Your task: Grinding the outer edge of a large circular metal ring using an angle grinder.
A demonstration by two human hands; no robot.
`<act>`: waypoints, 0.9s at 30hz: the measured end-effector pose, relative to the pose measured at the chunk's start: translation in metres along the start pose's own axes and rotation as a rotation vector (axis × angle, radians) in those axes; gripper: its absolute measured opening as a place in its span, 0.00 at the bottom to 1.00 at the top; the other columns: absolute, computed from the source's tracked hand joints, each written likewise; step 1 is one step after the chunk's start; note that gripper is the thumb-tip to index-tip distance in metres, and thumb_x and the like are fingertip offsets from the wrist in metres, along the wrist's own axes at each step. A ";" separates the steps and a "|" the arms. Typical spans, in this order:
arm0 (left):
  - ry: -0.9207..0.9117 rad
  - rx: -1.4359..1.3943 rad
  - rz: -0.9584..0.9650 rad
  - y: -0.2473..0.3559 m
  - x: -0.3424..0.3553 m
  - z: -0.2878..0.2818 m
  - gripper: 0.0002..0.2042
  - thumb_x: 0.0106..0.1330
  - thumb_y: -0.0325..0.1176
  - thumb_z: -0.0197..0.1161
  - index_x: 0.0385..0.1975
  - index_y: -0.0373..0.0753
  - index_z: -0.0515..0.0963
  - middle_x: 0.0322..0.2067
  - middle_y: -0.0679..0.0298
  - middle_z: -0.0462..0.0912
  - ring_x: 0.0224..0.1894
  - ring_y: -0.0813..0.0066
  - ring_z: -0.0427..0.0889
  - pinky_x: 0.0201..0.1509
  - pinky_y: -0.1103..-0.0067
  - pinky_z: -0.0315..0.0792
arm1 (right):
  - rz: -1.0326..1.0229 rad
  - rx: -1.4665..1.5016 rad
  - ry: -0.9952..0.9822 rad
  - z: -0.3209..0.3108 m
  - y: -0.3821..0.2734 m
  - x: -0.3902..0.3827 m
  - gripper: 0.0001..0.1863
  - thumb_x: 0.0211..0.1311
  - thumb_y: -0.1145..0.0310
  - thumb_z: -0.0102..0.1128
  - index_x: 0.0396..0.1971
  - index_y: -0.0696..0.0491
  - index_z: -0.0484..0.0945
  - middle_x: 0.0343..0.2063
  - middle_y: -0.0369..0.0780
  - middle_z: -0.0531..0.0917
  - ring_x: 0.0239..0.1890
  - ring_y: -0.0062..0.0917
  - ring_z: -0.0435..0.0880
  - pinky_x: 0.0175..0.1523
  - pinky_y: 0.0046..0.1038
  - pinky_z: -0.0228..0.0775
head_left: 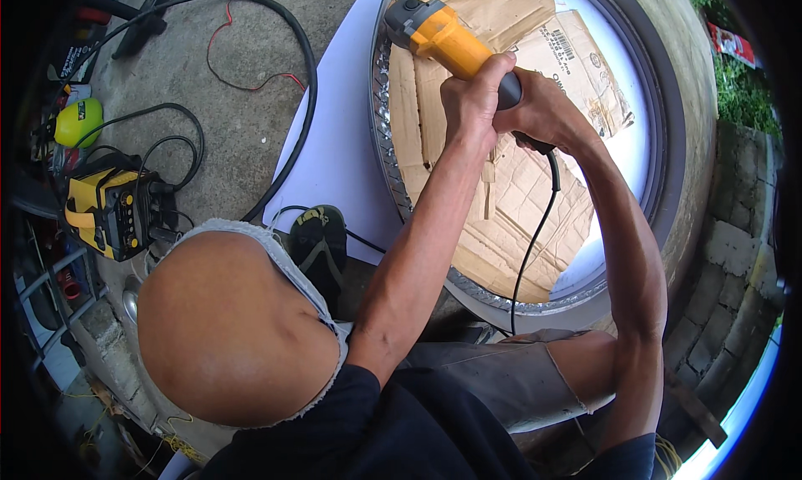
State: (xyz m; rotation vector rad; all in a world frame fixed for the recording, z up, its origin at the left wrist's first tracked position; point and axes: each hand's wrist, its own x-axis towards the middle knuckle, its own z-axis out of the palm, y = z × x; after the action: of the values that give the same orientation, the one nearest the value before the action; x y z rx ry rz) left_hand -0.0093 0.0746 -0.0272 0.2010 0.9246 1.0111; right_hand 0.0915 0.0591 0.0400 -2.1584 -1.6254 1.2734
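Observation:
A yellow and black angle grinder (451, 44) is held in both hands over a large round metal ring (383, 125). My left hand (474, 98) wraps round the grinder's body, its thumb along the top. My right hand (539, 112) is closed round the dark rear end, touching my left hand, and a black cord (539, 229) runs down from there. The grinder's head lies above the ring's far left edge; its disc is hidden beneath. Flattened brown cardboard (526, 213) fills much of the ring's inside, under the grinder.
White sheeting (338, 137) lies beneath the ring. A yellow and black machine (109, 208) stands at the left, its thick black cable (313, 87) looping over the concrete floor. A lime-green round object (78, 122) sits beyond it. A block wall (710, 288) borders the right.

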 end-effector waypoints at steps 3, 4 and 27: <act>0.014 -0.047 -0.004 -0.002 -0.003 0.004 0.20 0.54 0.37 0.77 0.39 0.30 0.81 0.33 0.59 0.83 0.33 0.72 0.84 0.37 0.74 0.80 | -0.028 -0.031 -0.042 -0.005 0.000 -0.001 0.26 0.42 0.67 0.71 0.43 0.64 0.79 0.23 0.42 0.84 0.19 0.23 0.82 0.23 0.25 0.74; 0.006 -0.028 -0.006 0.000 0.000 0.003 0.20 0.54 0.37 0.77 0.39 0.30 0.81 0.33 0.59 0.83 0.33 0.71 0.84 0.36 0.74 0.80 | -0.008 -0.023 -0.019 -0.003 -0.003 -0.002 0.26 0.42 0.67 0.71 0.43 0.64 0.79 0.23 0.42 0.84 0.18 0.23 0.82 0.23 0.25 0.74; -0.021 -0.050 -0.025 0.000 0.000 0.004 0.20 0.54 0.38 0.77 0.39 0.29 0.80 0.34 0.59 0.83 0.32 0.70 0.83 0.35 0.71 0.80 | -0.004 -0.035 0.003 -0.005 -0.005 -0.006 0.25 0.42 0.66 0.71 0.43 0.63 0.80 0.24 0.42 0.85 0.19 0.23 0.83 0.24 0.24 0.77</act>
State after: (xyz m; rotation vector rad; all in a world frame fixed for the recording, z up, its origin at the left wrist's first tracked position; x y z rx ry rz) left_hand -0.0061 0.0757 -0.0252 0.1576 0.8794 1.0063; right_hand 0.0910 0.0581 0.0492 -2.1746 -1.6625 1.2495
